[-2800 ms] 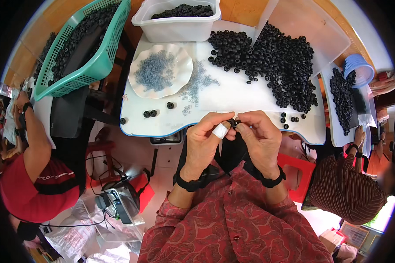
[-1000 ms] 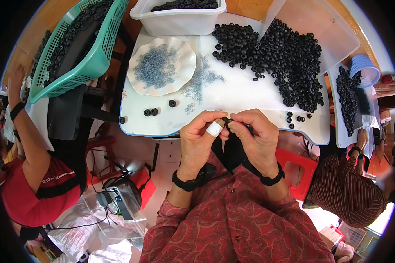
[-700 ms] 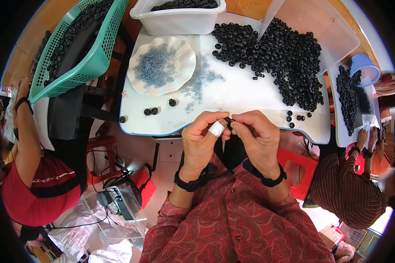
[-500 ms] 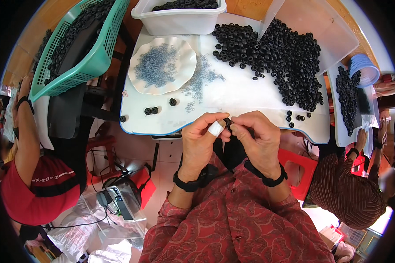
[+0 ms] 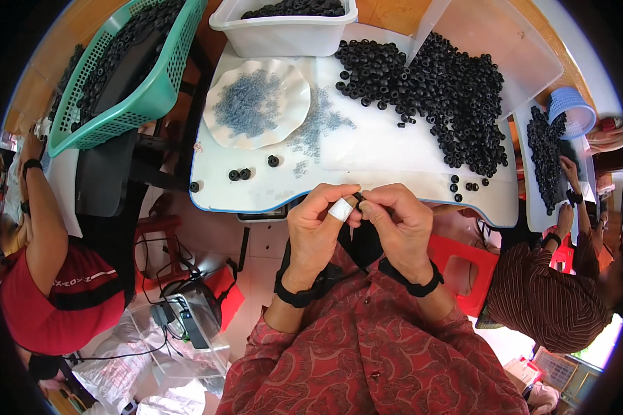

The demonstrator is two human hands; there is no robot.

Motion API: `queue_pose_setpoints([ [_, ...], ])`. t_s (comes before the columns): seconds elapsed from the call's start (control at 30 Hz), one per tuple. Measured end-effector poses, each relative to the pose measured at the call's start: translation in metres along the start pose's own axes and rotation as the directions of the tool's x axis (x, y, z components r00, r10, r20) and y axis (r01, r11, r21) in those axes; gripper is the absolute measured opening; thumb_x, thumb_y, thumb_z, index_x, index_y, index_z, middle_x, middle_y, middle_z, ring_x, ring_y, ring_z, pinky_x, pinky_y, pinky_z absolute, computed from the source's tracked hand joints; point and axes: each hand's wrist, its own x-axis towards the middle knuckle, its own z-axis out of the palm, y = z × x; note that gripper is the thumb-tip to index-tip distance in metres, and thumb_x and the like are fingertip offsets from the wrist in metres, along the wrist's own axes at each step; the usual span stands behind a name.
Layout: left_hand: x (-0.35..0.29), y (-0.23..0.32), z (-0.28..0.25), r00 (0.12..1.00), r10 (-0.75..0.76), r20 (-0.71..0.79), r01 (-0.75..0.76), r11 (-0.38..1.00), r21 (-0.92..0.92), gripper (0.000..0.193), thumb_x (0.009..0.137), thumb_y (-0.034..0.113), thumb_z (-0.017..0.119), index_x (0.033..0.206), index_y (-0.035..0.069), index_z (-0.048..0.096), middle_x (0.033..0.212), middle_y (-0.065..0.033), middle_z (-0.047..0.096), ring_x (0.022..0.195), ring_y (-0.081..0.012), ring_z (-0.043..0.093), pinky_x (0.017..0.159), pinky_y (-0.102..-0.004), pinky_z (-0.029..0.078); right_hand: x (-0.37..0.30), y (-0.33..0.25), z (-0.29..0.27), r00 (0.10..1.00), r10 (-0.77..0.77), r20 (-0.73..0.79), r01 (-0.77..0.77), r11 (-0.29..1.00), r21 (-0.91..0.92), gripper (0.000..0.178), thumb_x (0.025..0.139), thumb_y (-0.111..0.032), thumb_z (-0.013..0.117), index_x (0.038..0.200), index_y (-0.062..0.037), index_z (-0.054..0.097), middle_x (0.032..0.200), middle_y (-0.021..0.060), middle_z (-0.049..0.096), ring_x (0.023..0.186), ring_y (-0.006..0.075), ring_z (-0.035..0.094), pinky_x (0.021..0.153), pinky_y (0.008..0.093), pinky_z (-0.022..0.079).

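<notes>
Just in front of the table edge, a small black round part (image 5: 358, 197) is pinched between my two hands, mostly covered by fingertips. My left hand (image 5: 313, 232), with white tape (image 5: 340, 209) round its thumb, grips it from the left. My right hand (image 5: 403, 225) closes thumb and fingers on its other side. Beyond my hands, a scalloped white plate (image 5: 294, 104) carries many tiny clear bluish pieces, and more of these pieces (image 5: 315, 131) are scattered beside it. A large heap of black ring-like parts (image 5: 457, 97) spreads over the right of the table.
A white tub (image 5: 284, 36) of black parts stands at the back. Several loose black parts (image 5: 245, 174) lie near the front edge. A green basket (image 5: 128, 114) is at left, a red stool (image 5: 457, 270) at right. Co-workers sit on both sides; a blue basket (image 5: 571, 114) lies tipped at right.
My right hand has shifted slightly left and turned a little around the black part. At right, a co-worker's hand has moved up beside their dark parts.
</notes>
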Motion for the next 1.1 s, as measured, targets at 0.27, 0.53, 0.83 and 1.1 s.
queue_pose_setpoints([
  [0.27,0.024,-0.008,0.001,0.997,0.073,0.015,-0.075,0.969,0.234,0.02,0.095,-0.006,0.057,0.11,-0.003,0.07,0.094,-0.0056,0.067,0.076,-0.0108,0.065,0.067,-0.0232,0.055,0.014,0.029,-0.003,0.97,-0.244,-0.016,0.216,0.886,-0.41,0.012,0.084,0.001,0.073,0.091,-0.0073,0.07,0.083,0.0033,0.067,0.081,0.0215,0.06,0.082,0.0336,0.042],
  [0.53,0.046,-0.035,0.0,0.955,0.257,0.148,-0.292,0.728,0.62,0.024,0.085,-0.012,0.055,0.102,-0.002,0.07,0.085,-0.0112,0.064,0.069,-0.0173,0.066,0.061,-0.0282,0.053,0.023,0.068,-0.012,0.942,-0.331,0.051,0.3,0.769,-0.564,0.013,0.079,0.0,0.071,0.087,-0.0094,0.068,0.085,0.0006,0.065,0.082,0.0206,0.057,0.089,0.037,0.035],
  [0.83,0.042,-0.031,0.011,0.911,0.327,0.252,-0.388,0.473,0.791,0.022,0.08,-0.008,0.062,0.099,0.0,0.068,0.087,-0.018,0.061,0.074,-0.0385,0.063,0.064,-0.0426,0.052,0.02,0.08,-0.019,0.934,-0.355,0.036,0.299,0.725,-0.62,0.017,0.072,0.002,0.071,0.084,-0.0088,0.068,0.087,0.0017,0.059,0.085,0.0224,0.054,0.088,0.0382,0.034],
  [1.1,0.037,-0.036,0.016,0.88,0.381,0.282,-0.445,0.456,0.771,0.026,0.079,-0.01,0.061,0.102,-0.001,0.067,0.09,-0.0174,0.059,0.077,-0.0372,0.063,0.067,-0.0418,0.052,0.02,0.071,-0.02,0.955,-0.295,0.028,0.258,0.784,-0.565,0.013,0.074,0.0,0.074,0.082,-0.0081,0.067,0.085,0.0022,0.058,0.084,0.0231,0.054,0.089,0.0381,0.034],
])
